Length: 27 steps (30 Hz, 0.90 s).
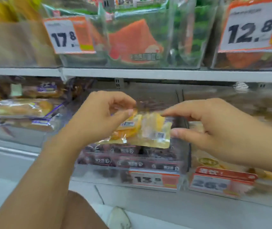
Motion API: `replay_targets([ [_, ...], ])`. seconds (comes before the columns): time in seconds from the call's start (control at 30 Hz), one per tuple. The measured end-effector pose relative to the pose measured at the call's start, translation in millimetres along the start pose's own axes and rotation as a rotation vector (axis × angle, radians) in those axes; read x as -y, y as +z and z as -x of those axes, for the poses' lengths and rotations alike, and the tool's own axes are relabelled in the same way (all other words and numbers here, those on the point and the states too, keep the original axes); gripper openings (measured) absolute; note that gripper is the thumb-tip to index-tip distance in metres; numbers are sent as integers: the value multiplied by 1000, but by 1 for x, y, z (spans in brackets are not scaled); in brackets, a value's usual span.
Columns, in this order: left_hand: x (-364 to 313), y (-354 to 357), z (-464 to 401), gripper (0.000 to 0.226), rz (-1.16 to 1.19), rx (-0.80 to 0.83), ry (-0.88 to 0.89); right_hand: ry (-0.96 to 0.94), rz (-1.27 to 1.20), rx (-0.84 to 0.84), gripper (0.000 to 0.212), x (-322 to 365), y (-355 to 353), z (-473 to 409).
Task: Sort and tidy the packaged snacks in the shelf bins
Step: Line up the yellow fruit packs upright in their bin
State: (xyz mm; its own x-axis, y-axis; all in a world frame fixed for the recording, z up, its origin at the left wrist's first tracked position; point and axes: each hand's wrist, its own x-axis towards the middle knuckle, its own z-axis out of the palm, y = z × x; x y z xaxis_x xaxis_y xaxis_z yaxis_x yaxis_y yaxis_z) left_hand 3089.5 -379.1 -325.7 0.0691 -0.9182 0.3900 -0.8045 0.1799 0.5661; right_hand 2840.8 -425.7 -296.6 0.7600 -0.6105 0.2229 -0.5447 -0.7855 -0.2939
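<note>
Two small yellow snack packets hang in front of the lower shelf. My left hand [99, 116] pinches the top of the left packet [128, 124] between thumb and fingers. My right hand [214, 128] pinches the right packet [155, 131] at its right edge, index finger on the top corner and thumb lower down. Both packets hover above a clear bin [99, 176] of dark red-and-black snack packs [132, 156] with a 13.9 price tag [148, 179].
Bagged buns [21, 108] fill the bin at the left. A bin with yellow packs [214, 164] and a 26 tag stands at the right. The upper shelf [132, 73] carries clear bins of watermelon-print bags [132, 43], tagged 17.8 and 12.8. My knee [79, 212] is below.
</note>
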Motion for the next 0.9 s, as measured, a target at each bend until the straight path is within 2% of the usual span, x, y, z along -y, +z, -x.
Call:
replay_targets([
  [0.07, 29, -11, 13, 28, -49, -99, -46, -78, 62, 80, 64, 18, 15, -30],
  [0.1, 39, -14, 18, 35, -58, -97, -68, -82, 97, 129, 69, 24, 21, -43],
  [0.13, 46, -13, 22, 46, -53, -51, -88, -74, 134, 194, 75, 27, 25, -54],
  [0.2, 53, -9, 27, 76, -26, 139, -114, -53, 203, 338, 92, 31, 33, -68],
  [0.27, 57, -2, 28, 90, -84, 262, -51, -21, 233, 425, 100, 33, 39, -76],
  [0.4, 52, 3, 22, 66, -140, 215, 66, -66, 346, 390, 81, 26, 49, -80],
  [0.5, 49, 5, 17, 51, -137, 178, 47, -16, 373, 402, 88, 15, 41, -78],
  [0.57, 46, 6, 14, 36, -85, 94, 51, 35, 351, 430, 89, 11, 37, -74],
  [0.6, 44, 7, 12, 29, -48, 39, 65, 28, 328, 397, 80, 9, 37, -73],
  [0.7, 40, 8, 8, 21, 76, -136, 70, -7, 178, 145, 20, -4, 37, -73],
  [0.77, 36, 10, 7, 18, 149, -155, 40, 7, 96, 24, 19, -15, 33, -70],
  [0.83, 32, 11, 8, 11, 234, -157, 24, -60, 73, -73, 16, -22, 28, -63],
  [0.9, 27, 11, 10, 26, 319, -178, 34, -173, 71, -218, 13, -25, 25, -55],
])
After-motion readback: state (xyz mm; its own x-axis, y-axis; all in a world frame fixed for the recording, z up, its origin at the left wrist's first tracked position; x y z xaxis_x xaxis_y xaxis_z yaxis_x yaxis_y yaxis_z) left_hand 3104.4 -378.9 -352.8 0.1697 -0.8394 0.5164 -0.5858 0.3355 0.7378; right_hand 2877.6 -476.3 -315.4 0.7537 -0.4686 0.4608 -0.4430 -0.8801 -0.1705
